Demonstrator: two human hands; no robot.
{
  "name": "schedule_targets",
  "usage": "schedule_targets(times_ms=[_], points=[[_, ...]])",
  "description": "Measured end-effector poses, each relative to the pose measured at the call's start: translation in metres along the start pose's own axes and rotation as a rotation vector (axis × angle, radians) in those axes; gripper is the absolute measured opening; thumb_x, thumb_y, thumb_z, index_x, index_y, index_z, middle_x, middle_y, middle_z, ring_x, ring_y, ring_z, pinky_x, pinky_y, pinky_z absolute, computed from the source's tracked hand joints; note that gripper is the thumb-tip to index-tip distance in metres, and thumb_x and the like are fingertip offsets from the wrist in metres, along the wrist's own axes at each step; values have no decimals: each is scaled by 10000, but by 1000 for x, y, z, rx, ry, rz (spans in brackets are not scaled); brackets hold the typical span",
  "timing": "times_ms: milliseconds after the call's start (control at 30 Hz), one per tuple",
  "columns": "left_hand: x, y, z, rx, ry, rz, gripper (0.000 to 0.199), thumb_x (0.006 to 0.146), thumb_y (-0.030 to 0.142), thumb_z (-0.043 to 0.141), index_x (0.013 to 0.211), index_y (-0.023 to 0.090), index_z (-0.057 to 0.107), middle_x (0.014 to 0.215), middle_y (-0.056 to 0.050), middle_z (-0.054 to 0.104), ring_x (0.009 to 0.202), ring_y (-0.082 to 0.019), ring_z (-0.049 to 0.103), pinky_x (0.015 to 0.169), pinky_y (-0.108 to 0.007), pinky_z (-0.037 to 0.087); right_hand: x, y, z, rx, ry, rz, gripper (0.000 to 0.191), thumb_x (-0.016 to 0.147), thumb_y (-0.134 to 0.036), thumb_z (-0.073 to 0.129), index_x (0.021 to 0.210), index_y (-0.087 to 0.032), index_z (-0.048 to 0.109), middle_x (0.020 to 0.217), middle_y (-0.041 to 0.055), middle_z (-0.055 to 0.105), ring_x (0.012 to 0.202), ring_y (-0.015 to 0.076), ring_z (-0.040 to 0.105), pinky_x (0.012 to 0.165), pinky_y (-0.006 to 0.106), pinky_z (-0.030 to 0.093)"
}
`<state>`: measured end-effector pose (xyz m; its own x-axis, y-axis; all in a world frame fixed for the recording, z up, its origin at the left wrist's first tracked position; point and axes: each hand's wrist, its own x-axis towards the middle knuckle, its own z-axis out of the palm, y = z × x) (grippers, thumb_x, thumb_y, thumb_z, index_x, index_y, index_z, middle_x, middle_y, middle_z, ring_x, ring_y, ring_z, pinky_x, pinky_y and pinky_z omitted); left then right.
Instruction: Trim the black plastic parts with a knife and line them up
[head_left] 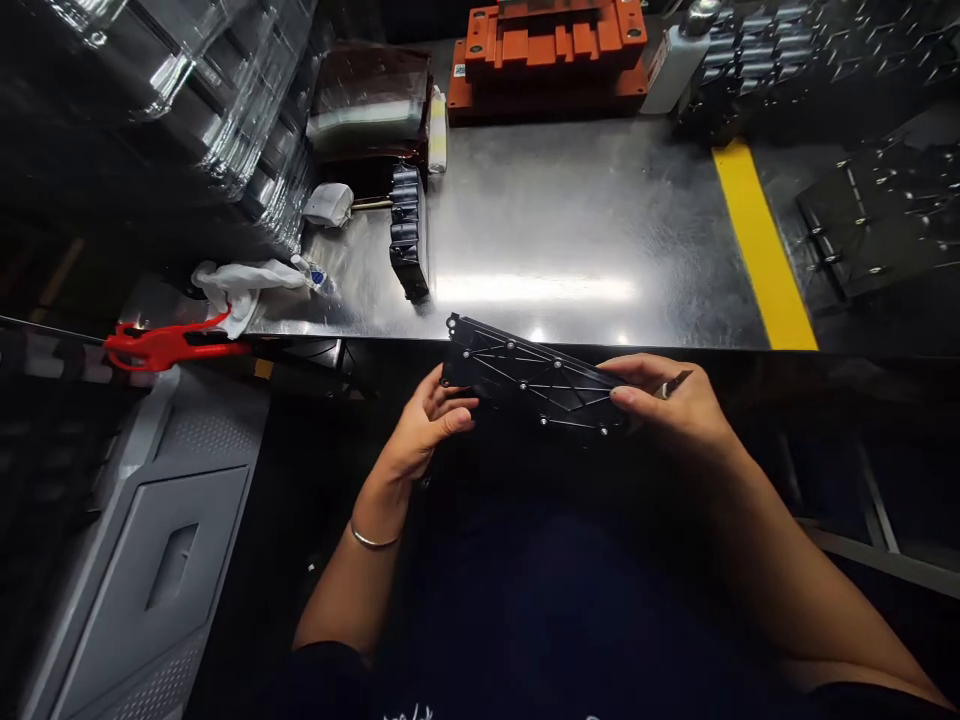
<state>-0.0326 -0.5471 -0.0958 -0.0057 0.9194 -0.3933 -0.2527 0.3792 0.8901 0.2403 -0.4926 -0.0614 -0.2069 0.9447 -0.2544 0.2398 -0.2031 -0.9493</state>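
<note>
A black ribbed plate [536, 385] with several small bright studs is held in front of the metal bench's near edge, tilted down to the right. My left hand [426, 428] holds its left end, thumb in front and fingers partly behind. At the plate's right end, my right hand [671, 400] pinches it between thumb and fingers. A small dark pointed item [675, 384] also sticks out from the right hand's fingers; what it is cannot be made out. The hidden side of the plate faces away from me.
On the metal bench [570, 220] stand an orange fixture [551, 60], a white bottle [675, 65], a black ribbed block [409, 230] and a yellow strip [765, 245]. Dark parts [862, 220] lie right. Red-handled tool [172, 345], grey bin [176, 560] and film-wrapped stack [202, 100] are left.
</note>
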Motion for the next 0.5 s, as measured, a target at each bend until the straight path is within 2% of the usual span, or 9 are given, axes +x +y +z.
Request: schedule_targets(times_ms=[33, 67, 167, 267, 333, 400, 433, 500], points=[[-2, -7, 7, -152, -122, -102, 749, 547, 403, 861, 1207, 190, 580, 1165, -119, 624, 993, -273, 640, 843, -437, 534, -1, 4, 6, 28, -19, 4, 505, 564, -562, 824, 875, -182, 704, 676, 34, 664, 542, 134, 586, 448, 232, 450], [-4, -13, 16, -271, -163, -157, 682, 533, 372, 861, 1139, 180, 615, 1112, -105, 654, 987, -283, 646, 856, -458, 530, -2, 10, 12, 64, -47, 10, 522, 564, -566, 823, 889, -177, 698, 684, 35, 661, 547, 132, 584, 447, 229, 445], [-8, -26, 38, -453, -56, -202, 375, 573, 258, 782, 920, 149, 690, 896, -62, 708, 952, -275, 660, 906, -492, 506, -4, 36, 32, 273, -63, 82, 550, 658, -642, 725, 946, -177, 664, 746, 36, 648, 525, 99, 543, 404, 208, 399], [-6, -32, 41, -485, 59, -220, 167, 534, 162, 746, 689, 133, 688, 762, -49, 708, 908, -268, 671, 944, -493, 480, -14, 74, 49, 423, 21, 252, 512, 765, -656, 606, 972, -189, 628, 818, 45, 647, 526, 90, 545, 399, 208, 432], [-3, -36, 35, -460, 119, -220, 167, 492, 120, 769, 633, 134, 681, 733, -39, 706, 880, -260, 676, 958, -483, 469, -27, 96, 57, 397, 13, 317, 476, 736, -617, 661, 921, -181, 613, 778, 38, 642, 541, 108, 573, 436, 238, 499], [-2, -39, 29, -406, 143, -172, 218, 478, 118, 797, 669, 145, 694, 748, -25, 706, 910, -255, 674, 976, -473, 464, -39, 107, 62, 359, -17, 324, 482, 731, -613, 666, 924, -176, 601, 723, 23, 628, 516, 116, 567, 424, 254, 510], [-2, -40, 27, -360, 142, -124, 244, 490, 131, 808, 708, 155, 702, 779, -21, 709, 952, -254, 668, 986, -466, 463, -44, 107, 63, 315, -5, 294, 482, 759, -610, 640, 965, -176, 605, 717, 19, 624, 501, 111, 553, 407, 248, 495], [-3, -41, 26, -236, 152, 28, 285, 552, 183, 827, 811, 176, 708, 880, -22, 715, 1049, -250, 643, 1007, -451, 462, -48, 96, 62, 151, 95, 140, 460, 836, -564, 574, 1090, -183, 619, 759, 26, 627, 525, 104, 550, 428, 238, 486]])
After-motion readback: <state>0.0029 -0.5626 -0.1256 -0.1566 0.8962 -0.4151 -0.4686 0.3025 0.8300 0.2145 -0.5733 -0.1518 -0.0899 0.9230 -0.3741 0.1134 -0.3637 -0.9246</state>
